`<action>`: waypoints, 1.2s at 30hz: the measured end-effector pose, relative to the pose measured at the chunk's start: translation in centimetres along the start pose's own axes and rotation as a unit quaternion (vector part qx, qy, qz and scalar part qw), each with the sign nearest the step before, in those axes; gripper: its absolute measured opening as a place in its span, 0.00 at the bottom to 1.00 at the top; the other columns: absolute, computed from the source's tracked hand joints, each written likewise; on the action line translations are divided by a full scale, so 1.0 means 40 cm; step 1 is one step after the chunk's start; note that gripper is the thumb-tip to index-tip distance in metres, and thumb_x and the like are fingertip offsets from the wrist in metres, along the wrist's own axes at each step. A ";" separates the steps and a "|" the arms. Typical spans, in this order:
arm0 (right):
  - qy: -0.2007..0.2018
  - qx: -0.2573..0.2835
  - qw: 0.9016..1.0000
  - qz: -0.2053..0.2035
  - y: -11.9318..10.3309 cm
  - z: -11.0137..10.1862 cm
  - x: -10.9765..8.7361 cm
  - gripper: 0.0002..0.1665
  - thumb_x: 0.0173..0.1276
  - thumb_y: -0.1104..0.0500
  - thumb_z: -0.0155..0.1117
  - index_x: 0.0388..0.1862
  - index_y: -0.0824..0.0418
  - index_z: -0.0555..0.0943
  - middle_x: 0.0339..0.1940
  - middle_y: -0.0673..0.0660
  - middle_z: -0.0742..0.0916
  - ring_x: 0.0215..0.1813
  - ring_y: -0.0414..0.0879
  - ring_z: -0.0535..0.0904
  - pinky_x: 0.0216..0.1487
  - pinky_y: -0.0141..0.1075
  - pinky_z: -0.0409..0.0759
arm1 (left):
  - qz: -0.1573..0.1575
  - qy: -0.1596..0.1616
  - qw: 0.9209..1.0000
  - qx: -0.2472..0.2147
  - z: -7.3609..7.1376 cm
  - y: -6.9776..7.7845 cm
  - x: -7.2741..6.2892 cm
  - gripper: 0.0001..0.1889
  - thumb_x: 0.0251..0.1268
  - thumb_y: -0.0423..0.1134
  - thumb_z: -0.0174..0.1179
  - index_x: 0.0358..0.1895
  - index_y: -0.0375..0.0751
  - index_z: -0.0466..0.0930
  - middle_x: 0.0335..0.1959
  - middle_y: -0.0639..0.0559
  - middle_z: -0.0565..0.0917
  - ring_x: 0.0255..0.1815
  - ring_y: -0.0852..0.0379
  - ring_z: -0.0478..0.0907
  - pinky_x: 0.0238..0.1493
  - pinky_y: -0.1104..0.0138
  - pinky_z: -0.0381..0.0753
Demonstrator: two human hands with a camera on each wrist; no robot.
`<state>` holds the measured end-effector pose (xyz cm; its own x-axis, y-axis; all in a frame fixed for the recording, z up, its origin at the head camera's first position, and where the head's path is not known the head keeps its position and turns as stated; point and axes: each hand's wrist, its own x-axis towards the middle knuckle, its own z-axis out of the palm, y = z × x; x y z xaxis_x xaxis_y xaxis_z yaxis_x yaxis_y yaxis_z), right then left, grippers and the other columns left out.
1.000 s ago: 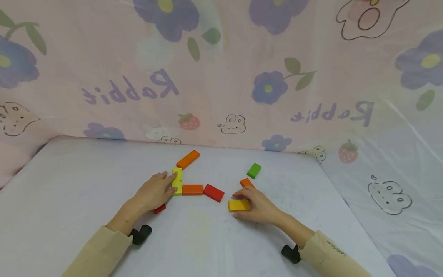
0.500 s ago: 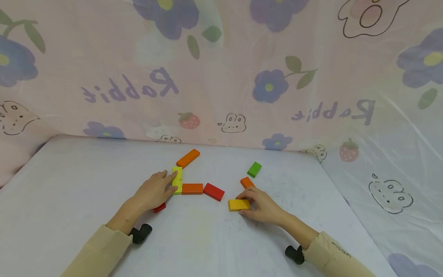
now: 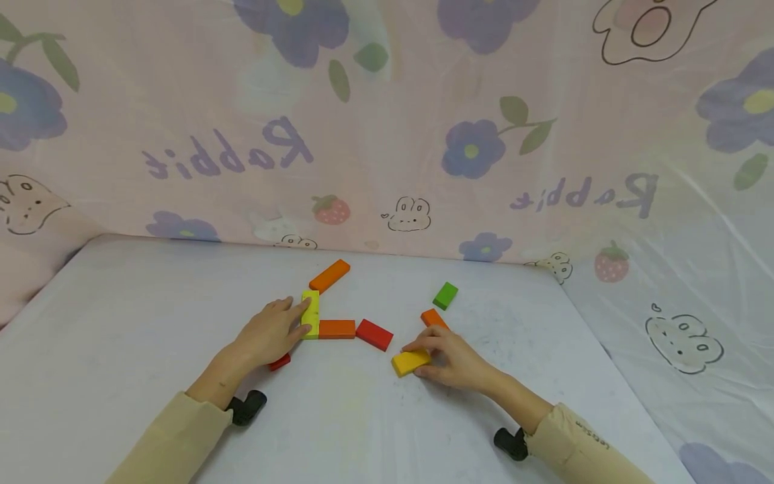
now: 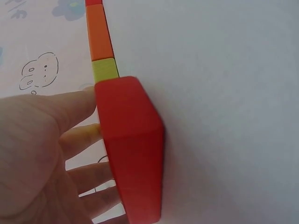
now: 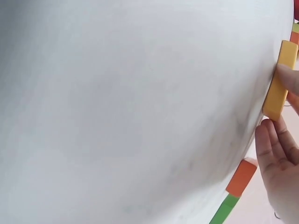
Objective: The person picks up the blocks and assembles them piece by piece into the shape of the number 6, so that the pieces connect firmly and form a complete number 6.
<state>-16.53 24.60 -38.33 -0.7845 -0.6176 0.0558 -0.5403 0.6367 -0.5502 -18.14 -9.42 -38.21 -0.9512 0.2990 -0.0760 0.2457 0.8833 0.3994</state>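
My right hand (image 3: 456,361) pinches a yellow block (image 3: 408,364) between thumb and fingers, low over the white table. In the right wrist view the thumb lies on the long side of this yellow block (image 5: 276,93). My left hand (image 3: 266,335) rests with thumb and index finger on a yellow-green block (image 3: 311,310). An orange block (image 3: 336,329) extends right from the yellow-green one, followed by an angled red block (image 3: 375,335). Another red block (image 3: 280,362) lies partly hidden under my left wrist; it fills the middle of the left wrist view (image 4: 133,140).
A long orange block (image 3: 330,275) slants away at the far end of the yellow-green one. Beyond my right hand lie a smaller orange block (image 3: 433,318) and a green block (image 3: 446,296). A printed curtain (image 3: 375,154) hangs behind the white table (image 3: 151,302).
My right thumb and fingers have closed in on the yellow block. It has turned slightly and shifted a little left, toward the angled red block. My left hand has stayed in place.
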 end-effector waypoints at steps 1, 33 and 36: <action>-0.001 0.000 1.000 -0.001 -0.001 0.001 0.001 0.19 0.60 0.62 0.70 0.52 0.55 0.84 0.45 0.51 0.81 0.44 0.41 0.74 0.45 0.34 0.78 | 0.000 0.000 1.000 0.000 0.000 0.000 0.000 0.30 0.70 0.46 0.55 0.71 0.39 0.63 0.68 0.27 0.64 0.69 0.30 0.61 0.65 0.39 0.63; 0.043 0.085 0.994 0.061 -0.048 0.045 0.026 0.21 0.57 0.56 0.74 0.48 0.62 0.82 0.45 0.54 0.82 0.45 0.46 0.82 0.49 0.32 0.82 | 0.000 -0.001 1.000 -0.003 -0.001 0.001 -0.002 0.29 0.70 0.46 0.55 0.71 0.39 0.63 0.68 0.27 0.64 0.69 0.29 0.60 0.65 0.38 0.62; 0.043 0.089 0.993 0.066 -0.050 0.045 0.028 0.20 0.56 0.57 0.74 0.47 0.62 0.82 0.45 0.53 0.82 0.45 0.46 0.82 0.49 0.32 0.82 | -0.002 -0.002 1.000 -0.001 -0.001 0.002 -0.002 0.30 0.70 0.46 0.55 0.71 0.39 0.63 0.69 0.27 0.64 0.69 0.30 0.60 0.65 0.38 0.62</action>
<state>-15.80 21.80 -38.66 -0.8720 -0.4878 0.0402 -0.3747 0.6123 -0.6962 -18.03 -9.39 -38.13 -0.9516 0.2967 -0.0806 0.2415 0.8834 0.4017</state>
